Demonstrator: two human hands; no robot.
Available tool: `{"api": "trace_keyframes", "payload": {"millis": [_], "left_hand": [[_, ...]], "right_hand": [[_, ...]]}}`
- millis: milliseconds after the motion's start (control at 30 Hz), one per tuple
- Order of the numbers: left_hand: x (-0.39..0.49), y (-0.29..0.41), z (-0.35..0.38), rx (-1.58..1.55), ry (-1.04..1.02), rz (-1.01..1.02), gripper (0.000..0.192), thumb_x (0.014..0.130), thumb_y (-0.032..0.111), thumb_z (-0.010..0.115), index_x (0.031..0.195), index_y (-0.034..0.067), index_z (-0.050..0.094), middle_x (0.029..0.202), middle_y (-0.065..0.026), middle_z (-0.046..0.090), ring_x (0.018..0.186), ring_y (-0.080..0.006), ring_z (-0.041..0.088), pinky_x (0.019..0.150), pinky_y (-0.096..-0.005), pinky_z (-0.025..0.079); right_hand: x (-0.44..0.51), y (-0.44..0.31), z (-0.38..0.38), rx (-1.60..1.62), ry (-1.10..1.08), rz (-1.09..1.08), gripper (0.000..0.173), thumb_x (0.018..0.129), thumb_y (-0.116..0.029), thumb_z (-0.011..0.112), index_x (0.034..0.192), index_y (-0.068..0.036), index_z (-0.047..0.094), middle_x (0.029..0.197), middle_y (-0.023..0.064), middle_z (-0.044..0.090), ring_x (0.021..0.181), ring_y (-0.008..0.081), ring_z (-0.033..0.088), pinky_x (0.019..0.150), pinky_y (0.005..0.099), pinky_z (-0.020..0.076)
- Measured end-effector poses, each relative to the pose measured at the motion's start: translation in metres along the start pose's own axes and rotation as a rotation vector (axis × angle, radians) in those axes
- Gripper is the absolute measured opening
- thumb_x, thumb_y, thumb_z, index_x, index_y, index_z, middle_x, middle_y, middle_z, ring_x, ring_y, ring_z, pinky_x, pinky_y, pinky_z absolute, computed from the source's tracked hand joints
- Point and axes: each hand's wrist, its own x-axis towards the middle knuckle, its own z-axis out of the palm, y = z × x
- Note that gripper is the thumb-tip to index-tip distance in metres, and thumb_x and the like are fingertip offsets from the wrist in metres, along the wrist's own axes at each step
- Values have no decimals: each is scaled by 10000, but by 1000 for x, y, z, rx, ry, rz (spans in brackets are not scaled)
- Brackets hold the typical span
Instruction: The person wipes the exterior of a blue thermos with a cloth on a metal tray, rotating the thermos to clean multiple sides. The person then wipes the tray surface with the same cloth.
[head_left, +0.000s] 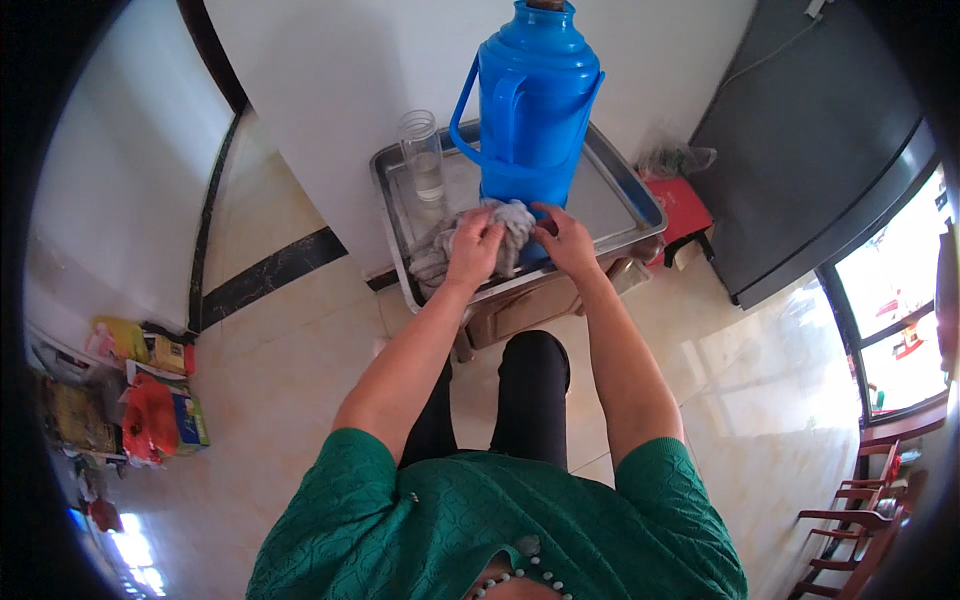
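Note:
A crumpled grey cloth (514, 223) lies bunched against the lower front of a blue plastic thermos flask (536, 97). My left hand (476, 247) grips the cloth from its left side, fingers pressed into the folds. At the cloth's right edge is my right hand (566, 238), thumb and forefinger apart, their tips near the cloth and the flask's base. The flask stands upright on a metal tray (611, 202) and has a brown stopper (545, 4) at its top. Left of it stands an uncapped clear glass jar (424, 161) partly filled with clear liquid.
A brown wooden stool (517, 311) supports the tray close to the white wall. To the right are a red box (679, 210), a plastic bag (675, 159) and a dark grey refrigerator (810, 142). Bags and boxes (154, 420) sit at far left; wooden chairs (851, 517) at lower right.

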Motion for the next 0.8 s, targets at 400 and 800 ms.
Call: {"api": "trace_keyframes", "payload": {"millis": [400,800], "left_hand": [[4,-6,-2,266,128,-110,182,882,172,561,973,23,613,957,-204,618,917,-380,585,786,-432,454],[26,37,4,170,145,84,403,887,195,614,1241,35,509,1156,-135,537,1011,-273,555,874,-374,457]], "right_hand": [[5,-6,-4,177,223,219,282,846,-292,653,929,-24,625,853,175,623,801,366,594,719,413,473],[13,-29,-5,392,504,366,241,843,-221,658,867,16,626,761,151,620,681,224,561,664,340,462]]}}
